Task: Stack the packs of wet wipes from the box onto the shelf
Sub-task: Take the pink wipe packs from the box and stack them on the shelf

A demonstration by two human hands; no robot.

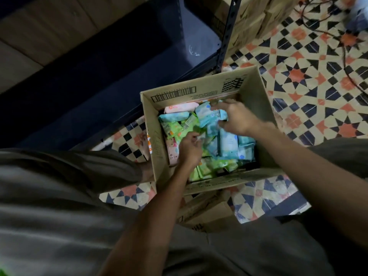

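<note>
An open cardboard box (256, 100) stands on the tiled floor, filled with several blue, green and pink packs of wet wipes. Both my hands are inside it. My right hand (237, 116) grips a light blue pack (209, 114) near the far side of the box. My left hand (189, 148) curls its fingers around a green pack (187, 126) in the middle of the pile. A pink pack (180, 107) lies at the far left corner. The dark metal shelf (119, 76) stands just beyond the box to the left.
A perforated shelf upright (227, 34) rises by the box's far edge. Brown cartons (256, 18) are stacked behind it. Cables (344, 56) trail across the patterned floor at right. Another piece of cardboard (207, 214) lies under the box near my knees.
</note>
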